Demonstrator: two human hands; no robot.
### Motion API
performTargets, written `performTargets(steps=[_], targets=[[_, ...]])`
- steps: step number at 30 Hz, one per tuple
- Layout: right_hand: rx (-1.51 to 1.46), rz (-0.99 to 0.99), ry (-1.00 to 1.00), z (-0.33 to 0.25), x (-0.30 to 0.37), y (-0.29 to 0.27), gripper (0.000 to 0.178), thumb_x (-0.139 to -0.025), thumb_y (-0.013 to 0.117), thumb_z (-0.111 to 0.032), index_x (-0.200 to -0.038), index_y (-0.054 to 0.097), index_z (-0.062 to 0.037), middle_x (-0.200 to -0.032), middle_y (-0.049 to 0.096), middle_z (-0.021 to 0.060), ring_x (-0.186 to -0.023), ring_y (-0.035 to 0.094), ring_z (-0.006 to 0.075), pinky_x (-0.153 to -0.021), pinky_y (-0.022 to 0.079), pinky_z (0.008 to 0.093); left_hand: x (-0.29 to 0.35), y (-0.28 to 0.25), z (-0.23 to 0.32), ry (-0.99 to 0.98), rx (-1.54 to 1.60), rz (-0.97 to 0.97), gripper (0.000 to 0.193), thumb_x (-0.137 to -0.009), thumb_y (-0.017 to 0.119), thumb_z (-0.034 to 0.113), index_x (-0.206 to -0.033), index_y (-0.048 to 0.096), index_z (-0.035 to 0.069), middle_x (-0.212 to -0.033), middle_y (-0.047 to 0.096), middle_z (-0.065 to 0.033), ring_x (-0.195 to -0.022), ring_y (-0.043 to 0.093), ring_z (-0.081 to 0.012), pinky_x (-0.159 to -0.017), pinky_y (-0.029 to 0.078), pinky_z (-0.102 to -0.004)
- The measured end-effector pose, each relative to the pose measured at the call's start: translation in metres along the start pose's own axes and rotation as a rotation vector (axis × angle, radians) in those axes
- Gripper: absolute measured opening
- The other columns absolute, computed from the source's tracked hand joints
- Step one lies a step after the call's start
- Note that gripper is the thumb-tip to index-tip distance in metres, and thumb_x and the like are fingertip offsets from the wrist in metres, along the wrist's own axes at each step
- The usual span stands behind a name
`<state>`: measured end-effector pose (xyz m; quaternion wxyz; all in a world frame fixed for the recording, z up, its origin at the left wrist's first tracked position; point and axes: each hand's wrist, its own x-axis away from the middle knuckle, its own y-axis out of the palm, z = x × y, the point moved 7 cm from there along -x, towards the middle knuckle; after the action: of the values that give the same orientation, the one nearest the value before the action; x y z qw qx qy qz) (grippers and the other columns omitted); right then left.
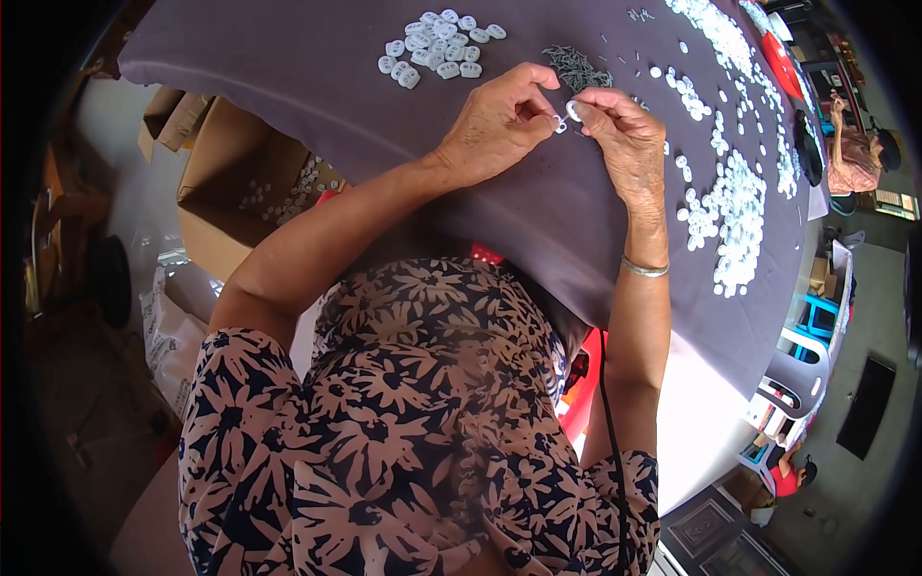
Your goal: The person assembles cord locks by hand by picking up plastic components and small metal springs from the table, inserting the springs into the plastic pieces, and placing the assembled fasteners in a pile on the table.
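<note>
My left hand (501, 123) and my right hand (624, 139) are raised close together over the dark tablecloth (538, 206). Between the thumb and index finger of my left hand is a small white plastic piece (560, 125). My right hand pinches a round white plastic piece (573, 110), held almost against the first one. Just beyond the hands lies a heap of small grey screws (576, 69). Farther left is a pile of white oval plastic pieces (444, 43). Many smaller round white pieces (738, 226) are heaped and scattered to the right of my right hand.
An open cardboard box (209, 178) stands below the table's left edge, with white pieces inside. More white pieces (725, 38) and a red object (780, 65) are at the far right. Another person (853, 163) sits beyond the table, near stools and chairs (802, 370).
</note>
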<state>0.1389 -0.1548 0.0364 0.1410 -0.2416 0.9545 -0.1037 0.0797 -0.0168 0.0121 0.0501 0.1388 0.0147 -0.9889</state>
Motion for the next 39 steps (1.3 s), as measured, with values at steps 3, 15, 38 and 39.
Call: performTargets(steps=[3,15,38,39], targets=[[-0.016,-0.006,-0.009,0.001,0.000,0.000,0.013,-0.084,0.065,0.000,-0.097,0.068,0.0005,-0.085,0.064,0.0011,-0.070,0.054,0.0068,-0.064,0.046,0.0195,0.000,0.001,0.000,-0.004,0.004,-0.005,0.031,-0.080,0.062,0.002,-0.109,0.052,0.002,-0.076,0.063,-0.0038,-0.071,0.058,-0.0088,-0.069,0.050,-0.0247],[0.036,-0.094,-0.040,-0.002,0.002,0.011,0.010,-0.084,0.065,-0.003,-0.094,0.067,0.0008,-0.083,0.063,-0.0005,-0.069,0.053,0.0058,-0.063,0.046,0.0183,0.000,-0.001,-0.002,0.015,0.002,0.007,0.030,-0.081,0.063,0.004,-0.109,0.052,0.001,-0.076,0.063,-0.0035,-0.070,0.058,-0.0081,-0.067,0.049,-0.0243],[0.309,0.028,-0.301,-0.030,0.017,0.018,0.026,-0.072,0.072,0.005,-0.096,0.065,-0.0021,-0.087,0.066,0.0009,-0.069,0.057,0.0046,-0.062,0.049,0.0195,-0.001,-0.007,-0.001,-0.230,0.263,-0.141,0.034,-0.087,0.063,0.013,-0.118,0.051,0.006,-0.086,0.064,-0.0050,-0.077,0.058,-0.0117,-0.068,0.047,-0.0265],[0.315,0.030,-0.316,-0.033,0.018,0.018,0.026,-0.072,0.072,0.005,-0.096,0.065,-0.0021,-0.088,0.066,0.0016,-0.069,0.058,0.0052,-0.062,0.050,0.0196,0.000,-0.007,0.000,-0.269,0.253,-0.144,0.035,-0.086,0.063,0.013,-0.118,0.052,0.006,-0.086,0.065,-0.0048,-0.077,0.059,-0.0118,-0.068,0.047,-0.0265]])
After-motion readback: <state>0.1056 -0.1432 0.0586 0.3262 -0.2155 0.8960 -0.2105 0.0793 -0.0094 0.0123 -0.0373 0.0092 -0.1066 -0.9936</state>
